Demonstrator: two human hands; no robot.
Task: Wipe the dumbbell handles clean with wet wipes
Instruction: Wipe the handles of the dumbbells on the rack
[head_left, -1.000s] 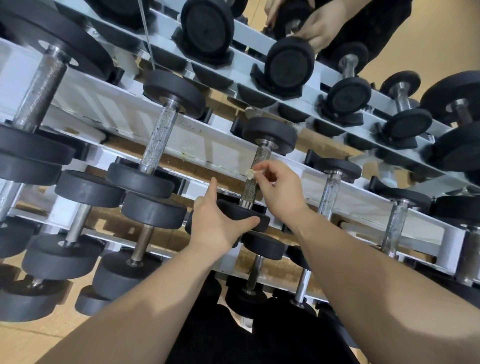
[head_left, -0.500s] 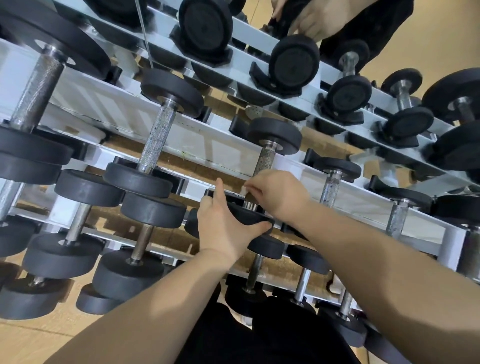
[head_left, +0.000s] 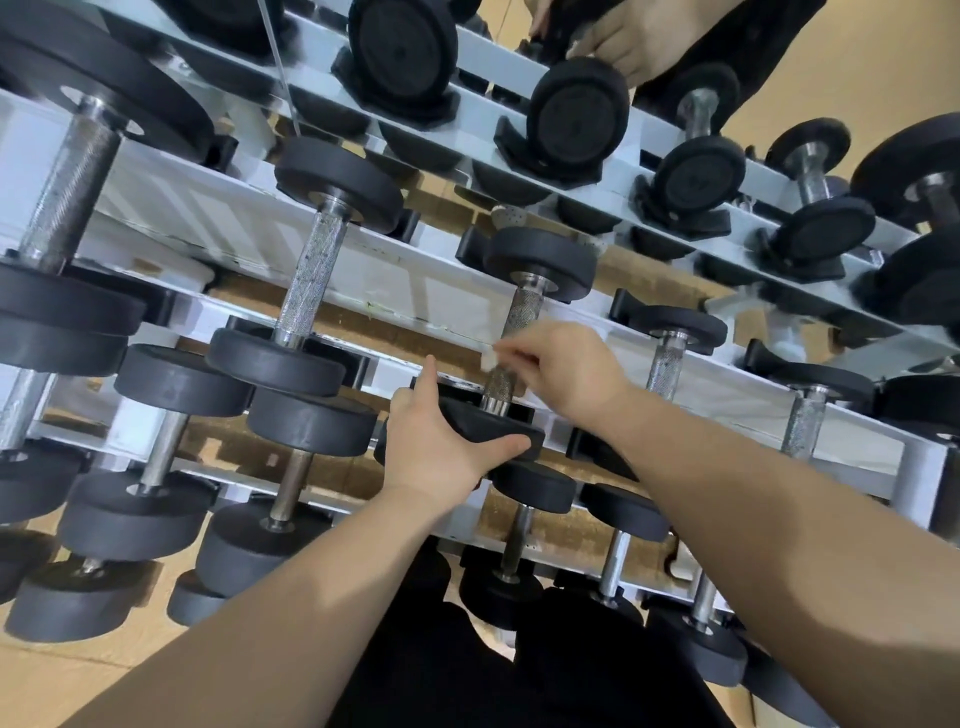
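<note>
A black dumbbell with a knurled steel handle (head_left: 521, 322) lies across the middle tier of the white rack (head_left: 228, 234). My left hand (head_left: 434, 449) grips its near black end weight (head_left: 491, 423), thumb along the front edge. My right hand (head_left: 563, 366) pinches a small crumpled white wet wipe (head_left: 488, 359) against the left side of the handle, about halfway down. The lower part of the handle shows bare below the wipe.
Several more black dumbbells fill the rack to the left, right, above and below. A mirror behind the rack reflects the upper row and a person's hands (head_left: 631, 39). Tan floor (head_left: 57, 675) lies at lower left, my dark trousers below.
My right hand slid down the handle to the near weight, then came back up to mid-handle with the wipe. My left hand kept its grip on the end weight.
</note>
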